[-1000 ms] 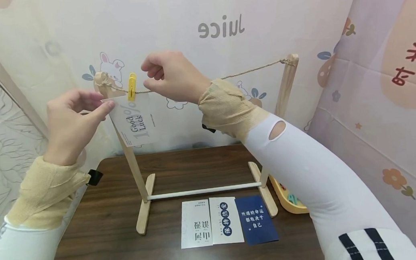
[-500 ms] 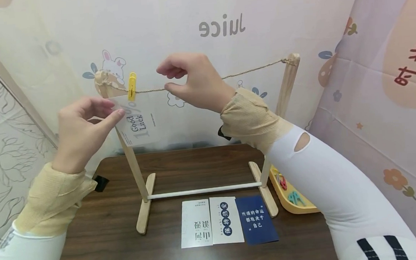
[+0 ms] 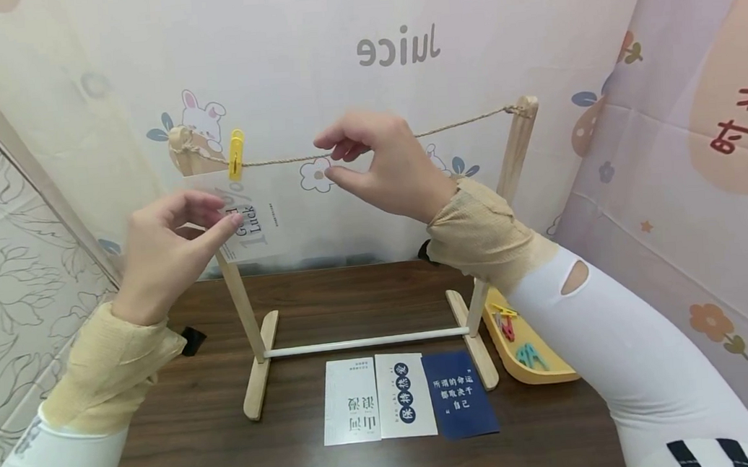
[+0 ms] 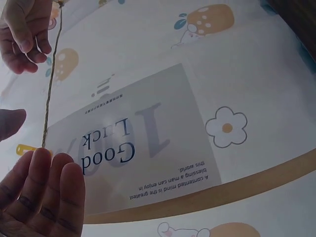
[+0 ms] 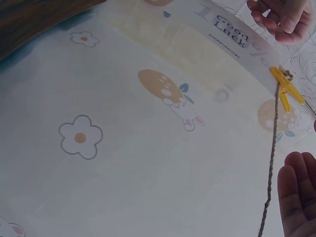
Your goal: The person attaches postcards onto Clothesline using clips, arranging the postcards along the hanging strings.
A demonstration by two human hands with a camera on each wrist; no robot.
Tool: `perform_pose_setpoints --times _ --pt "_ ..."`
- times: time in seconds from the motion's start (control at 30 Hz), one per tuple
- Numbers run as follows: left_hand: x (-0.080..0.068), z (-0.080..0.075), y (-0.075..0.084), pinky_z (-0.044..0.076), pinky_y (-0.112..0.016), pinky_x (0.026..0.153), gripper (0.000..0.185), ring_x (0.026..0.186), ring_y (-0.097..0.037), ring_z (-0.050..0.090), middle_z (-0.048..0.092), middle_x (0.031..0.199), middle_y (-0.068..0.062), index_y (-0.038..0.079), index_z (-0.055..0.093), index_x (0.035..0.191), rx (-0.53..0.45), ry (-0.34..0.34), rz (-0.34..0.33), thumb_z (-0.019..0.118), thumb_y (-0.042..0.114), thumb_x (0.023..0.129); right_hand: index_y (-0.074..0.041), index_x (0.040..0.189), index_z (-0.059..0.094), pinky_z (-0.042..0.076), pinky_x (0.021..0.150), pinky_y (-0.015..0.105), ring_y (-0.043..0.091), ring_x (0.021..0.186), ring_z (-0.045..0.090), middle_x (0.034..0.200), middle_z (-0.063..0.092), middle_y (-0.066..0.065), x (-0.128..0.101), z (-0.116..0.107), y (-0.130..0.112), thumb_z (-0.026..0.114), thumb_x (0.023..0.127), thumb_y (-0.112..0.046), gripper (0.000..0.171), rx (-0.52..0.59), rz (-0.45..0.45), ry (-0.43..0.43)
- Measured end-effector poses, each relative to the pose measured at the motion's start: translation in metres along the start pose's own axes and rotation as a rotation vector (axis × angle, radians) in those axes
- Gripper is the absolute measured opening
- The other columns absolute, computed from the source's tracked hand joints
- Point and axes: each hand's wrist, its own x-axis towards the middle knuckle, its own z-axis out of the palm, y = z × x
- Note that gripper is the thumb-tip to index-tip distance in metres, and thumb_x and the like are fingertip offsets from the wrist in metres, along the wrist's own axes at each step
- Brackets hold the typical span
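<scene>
A white "Good Luck" card (image 3: 263, 234) hangs from the twine (image 3: 291, 160) by a yellow clothespin (image 3: 236, 155) near the left post. My left hand (image 3: 170, 251) is in front of the card's left part, fingers loosely bent and gripping nothing; it covers some of the print. In the left wrist view its fingers (image 4: 44, 192) appear apart from the card (image 4: 133, 148). My right hand (image 3: 391, 163) hovers by the middle of the twine, thumb and fingers apart with nothing between them. The clothespin (image 5: 286, 89) straddles the twine in the right wrist view.
Three cards lie in a row on the brown table (image 3: 199, 434): a white one (image 3: 351, 401), another white one (image 3: 406, 395) and a blue one (image 3: 460, 394). A yellow tray (image 3: 534, 378) with several clothespins stands right of the wooden frame (image 3: 238, 301), partly behind my right arm.
My right hand has moved right along the twine, away from the clothespin, and slightly down. My left hand has come off the card's edge and shifted right and down. The card stays hanging.
</scene>
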Motion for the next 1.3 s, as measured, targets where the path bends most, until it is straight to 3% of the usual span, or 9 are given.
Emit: perform_pose_setpoints --times 0.37,0.73,1.07,1.3 --pt "-0.012 0.008 -0.001 0.057 -0.011 0.070 0.022 0.075 0.001 0.069 0.073 0.085 0.023 0.001 0.079 0.107 -0.005 -0.011 0.034 0.089 0.012 0.090 0.005 0.116 0.076 0.062 0.094 0.039 0.028 0.095 0.074 0.111 0.078 0.019 -0.025 -0.004 0.011 0.078 0.092 0.004 0.024 -0.007 0.007 0.003" --pt "-0.027 0.017 0.003 0.056 -0.012 0.070 0.022 0.074 -0.001 0.068 0.072 0.084 0.020 0.002 0.079 0.105 0.014 -0.017 0.033 0.090 0.015 0.091 0.004 0.120 0.075 0.062 0.097 0.042 0.030 0.100 0.076 0.114 0.078 0.018 -0.053 -0.014 0.021 0.078 0.095 0.001 0.025 -0.035 0.109 -0.037" --pt "-0.032 0.026 0.000 0.056 -0.013 0.069 0.021 0.072 -0.003 0.068 0.078 0.088 -0.007 0.001 0.078 0.107 0.042 -0.056 0.038 0.086 0.014 0.093 0.001 0.122 0.076 0.062 0.097 0.045 0.032 0.102 0.077 0.115 0.079 0.017 -0.073 -0.016 0.034 0.082 0.094 -0.003 0.029 -0.087 0.158 -0.051" --pt "-0.036 0.032 -0.008 0.055 -0.012 0.068 0.019 0.070 -0.001 0.067 0.076 0.084 -0.005 0.001 0.079 0.106 0.011 -0.053 0.049 0.087 0.009 0.091 0.004 0.122 0.075 0.063 0.096 0.046 0.034 0.102 0.077 0.116 0.079 0.020 -0.083 -0.014 0.041 0.083 0.092 0.001 0.031 -0.047 0.166 -0.054"
